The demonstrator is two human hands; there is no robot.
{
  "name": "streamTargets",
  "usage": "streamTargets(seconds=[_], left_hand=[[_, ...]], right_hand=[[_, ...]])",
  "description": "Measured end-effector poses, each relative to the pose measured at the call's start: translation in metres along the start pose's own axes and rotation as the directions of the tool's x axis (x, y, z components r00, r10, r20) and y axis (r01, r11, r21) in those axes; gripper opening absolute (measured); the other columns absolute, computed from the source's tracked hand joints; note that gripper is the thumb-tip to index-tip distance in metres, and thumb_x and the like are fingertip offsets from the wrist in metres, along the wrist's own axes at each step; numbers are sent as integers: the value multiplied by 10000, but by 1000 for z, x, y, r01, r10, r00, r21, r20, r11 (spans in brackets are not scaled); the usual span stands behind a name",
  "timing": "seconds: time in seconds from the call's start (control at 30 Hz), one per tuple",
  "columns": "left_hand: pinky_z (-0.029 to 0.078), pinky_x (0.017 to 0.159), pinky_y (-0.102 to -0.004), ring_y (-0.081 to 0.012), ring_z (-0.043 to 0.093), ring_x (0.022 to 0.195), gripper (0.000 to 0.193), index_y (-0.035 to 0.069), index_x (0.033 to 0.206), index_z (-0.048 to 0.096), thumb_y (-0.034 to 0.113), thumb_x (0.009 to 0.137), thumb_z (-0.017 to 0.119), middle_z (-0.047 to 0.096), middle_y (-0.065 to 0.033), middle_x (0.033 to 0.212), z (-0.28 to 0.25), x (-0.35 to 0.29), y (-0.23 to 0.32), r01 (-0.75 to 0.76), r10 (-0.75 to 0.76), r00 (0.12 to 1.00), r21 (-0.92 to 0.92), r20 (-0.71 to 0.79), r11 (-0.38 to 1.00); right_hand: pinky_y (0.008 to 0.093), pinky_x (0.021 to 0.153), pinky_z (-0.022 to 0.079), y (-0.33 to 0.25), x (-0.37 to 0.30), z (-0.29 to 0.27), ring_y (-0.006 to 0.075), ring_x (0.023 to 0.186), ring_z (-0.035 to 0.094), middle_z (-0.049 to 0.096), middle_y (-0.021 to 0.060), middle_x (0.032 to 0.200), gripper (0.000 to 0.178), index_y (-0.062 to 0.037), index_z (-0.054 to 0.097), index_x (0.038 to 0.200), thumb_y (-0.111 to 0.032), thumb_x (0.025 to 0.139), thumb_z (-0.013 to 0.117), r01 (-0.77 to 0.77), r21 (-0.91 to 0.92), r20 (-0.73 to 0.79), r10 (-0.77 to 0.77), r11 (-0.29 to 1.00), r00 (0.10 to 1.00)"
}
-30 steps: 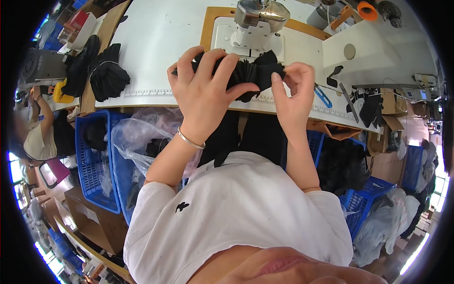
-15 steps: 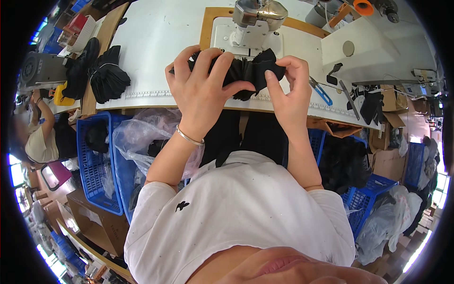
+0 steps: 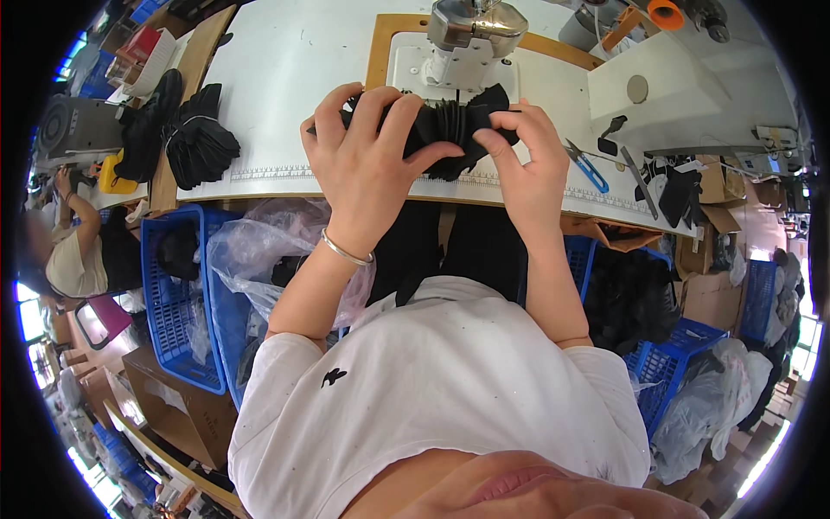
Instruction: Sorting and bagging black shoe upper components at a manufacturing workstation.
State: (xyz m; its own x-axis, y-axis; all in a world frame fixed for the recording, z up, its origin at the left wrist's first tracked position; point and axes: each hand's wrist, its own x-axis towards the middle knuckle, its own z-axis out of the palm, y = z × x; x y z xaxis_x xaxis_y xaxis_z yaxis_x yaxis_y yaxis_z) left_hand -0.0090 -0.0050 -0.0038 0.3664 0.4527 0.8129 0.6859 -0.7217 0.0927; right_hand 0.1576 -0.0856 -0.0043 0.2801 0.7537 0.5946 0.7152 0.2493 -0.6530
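Observation:
A bunch of folded black fabric pieces (image 3: 456,128) sits at the front of the white sewing table (image 3: 285,69), just before the sewing machine head (image 3: 474,26). My left hand (image 3: 367,164), with a silver bracelet on its wrist, is spread over the left part of the bunch and grips it. My right hand (image 3: 527,169) pinches the right end with thumb and fingers. Part of the fabric is hidden under my fingers.
A pile of black pieces (image 3: 197,138) lies at the table's left. Blue-handled snips (image 3: 588,169) lie to the right. Blue baskets (image 3: 173,303) and a plastic bag (image 3: 268,251) stand below left, another basket (image 3: 670,363) right. A seated person (image 3: 73,251) works far left.
Both hands and the black bunch have stayed at the machine; the fingers have shifted slightly on the fabric, and the right hand has closed tighter on its end.

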Motion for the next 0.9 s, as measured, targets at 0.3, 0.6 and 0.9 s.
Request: streamTargets(seconds=[0.3, 0.6, 0.9], left_hand=[[372, 872, -412, -255, 516, 1099, 480, 198, 1004, 681, 512, 669, 822, 625, 65, 1022, -1, -2, 2, 8, -8, 1000, 21, 0, 1000], [403, 918, -409, -267, 508, 1111, 435, 180, 1008, 709, 381, 661, 878, 648, 46, 1051, -6, -1, 2, 61, -62, 997, 19, 49, 998], [375, 861, -416, -255, 515, 1094, 430, 198, 991, 673, 465, 687, 821, 621, 60, 1007, 0, -4, 1, 21, -21, 1000, 44, -2, 999]], right_hand=[[349, 836, 497, -3, -3, 2, 282, 955, 622, 581, 106, 1039, 220, -31, 611, 1056, -77, 868, 714, -118, 16, 22, 118, 993, 993], [372, 850, 485, 2, 1, 6, 308, 963, 610, 562, 116, 1016, 155, -37, 619, 1006, -39, 867, 687, -186, 126, -108, 200, 974, 974], [374, 780, 516, -7, -1, 11, 281, 943, 611, 535, 97, 1047, 273, -66, 670, 952, -232, 798, 823, -54, -58, -42, 51, 997, 998]])
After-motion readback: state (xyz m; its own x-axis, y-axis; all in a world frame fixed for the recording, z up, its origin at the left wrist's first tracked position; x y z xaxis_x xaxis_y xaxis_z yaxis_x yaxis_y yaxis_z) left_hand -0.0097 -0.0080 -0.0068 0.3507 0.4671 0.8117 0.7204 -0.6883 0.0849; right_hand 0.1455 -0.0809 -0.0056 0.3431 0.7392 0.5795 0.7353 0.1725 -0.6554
